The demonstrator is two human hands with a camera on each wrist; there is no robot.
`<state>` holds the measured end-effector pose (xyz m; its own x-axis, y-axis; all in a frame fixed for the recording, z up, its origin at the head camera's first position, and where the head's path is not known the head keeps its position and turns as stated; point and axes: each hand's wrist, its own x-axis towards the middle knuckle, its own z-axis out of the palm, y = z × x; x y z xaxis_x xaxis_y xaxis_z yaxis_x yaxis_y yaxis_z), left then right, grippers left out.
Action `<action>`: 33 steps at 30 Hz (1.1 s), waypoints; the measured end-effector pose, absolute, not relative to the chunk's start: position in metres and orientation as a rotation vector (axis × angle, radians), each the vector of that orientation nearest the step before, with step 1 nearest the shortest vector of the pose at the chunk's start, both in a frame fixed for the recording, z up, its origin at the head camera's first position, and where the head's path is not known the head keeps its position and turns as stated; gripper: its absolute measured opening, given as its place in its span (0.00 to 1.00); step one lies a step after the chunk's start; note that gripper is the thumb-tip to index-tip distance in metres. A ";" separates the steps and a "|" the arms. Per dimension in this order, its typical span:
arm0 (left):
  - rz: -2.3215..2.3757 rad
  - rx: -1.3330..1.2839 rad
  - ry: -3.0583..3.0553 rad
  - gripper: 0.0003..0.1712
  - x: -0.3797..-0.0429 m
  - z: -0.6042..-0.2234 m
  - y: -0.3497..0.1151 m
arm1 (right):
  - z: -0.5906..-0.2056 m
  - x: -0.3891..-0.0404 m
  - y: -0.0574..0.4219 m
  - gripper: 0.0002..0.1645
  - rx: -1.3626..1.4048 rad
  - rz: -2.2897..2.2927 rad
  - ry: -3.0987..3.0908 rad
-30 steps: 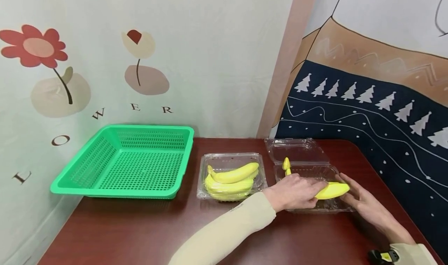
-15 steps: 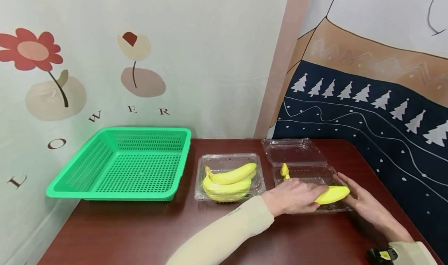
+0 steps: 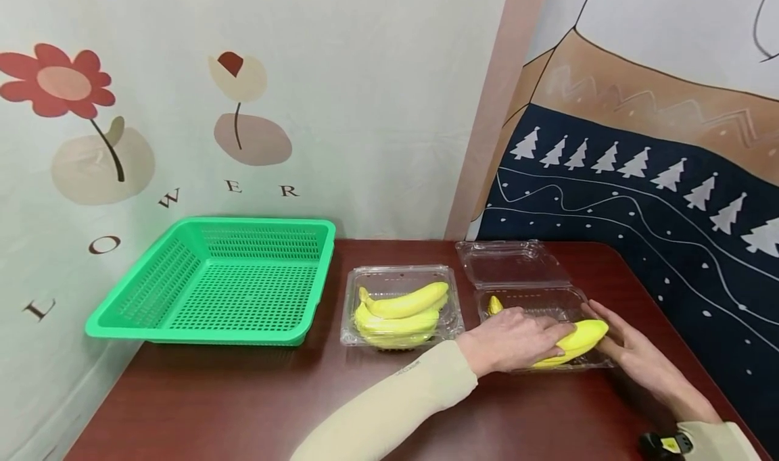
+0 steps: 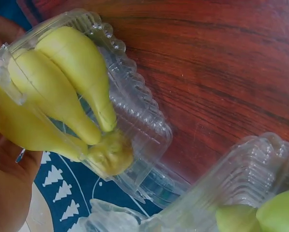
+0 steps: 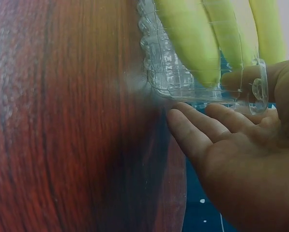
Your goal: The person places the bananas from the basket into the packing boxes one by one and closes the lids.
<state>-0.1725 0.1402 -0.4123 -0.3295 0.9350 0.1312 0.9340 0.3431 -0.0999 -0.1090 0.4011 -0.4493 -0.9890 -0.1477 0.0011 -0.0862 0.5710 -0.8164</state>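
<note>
In the head view, my left hand [image 3: 517, 339] holds a bunch of yellow bananas [image 3: 581, 339] from above, in the open clear plastic clamshell container [image 3: 550, 300] at the right. Its fingers lie over the bananas and hide their middle; the stem end shows past the knuckles. At the container's right end my right hand [image 3: 639, 356] holds the wall. The right wrist view shows that thumb [image 5: 246, 79] over the rim beside the banana tips, with the fingers [image 5: 192, 128] extended outside. From the left wrist view, three bananas [image 4: 76, 72] join at one stem inside the plastic.
Left of this container stands a second clear container [image 3: 359, 278] holding bananas. A green perforated basket [image 3: 97, 329] sits at the table's left. The open container's lid [image 3: 511, 261] lies folded back toward the wall. A patterned cloth [image 3: 700, 258] hangs along the right side.
The bananas have come down into the container under my left hand, stem end lower, and more of the bunch shows near the front. My right hand stays at the container's end.
</note>
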 end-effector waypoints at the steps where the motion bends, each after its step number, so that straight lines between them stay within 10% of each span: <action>1: 0.021 -1.701 -2.442 0.29 -0.172 -0.412 0.140 | -0.449 -0.109 0.401 0.44 -0.196 -1.411 2.720; 33: -0.621 -1.183 -2.736 0.41 -0.183 -0.416 0.104 | -0.414 -0.129 0.405 0.39 -0.087 -1.306 2.688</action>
<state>-0.1827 0.1035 -0.4165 -0.6940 0.6770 0.2450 0.7164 0.6156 0.3282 -0.1290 0.4054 -0.4135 -0.9868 -0.1183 -0.1104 0.0137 0.6190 -0.7853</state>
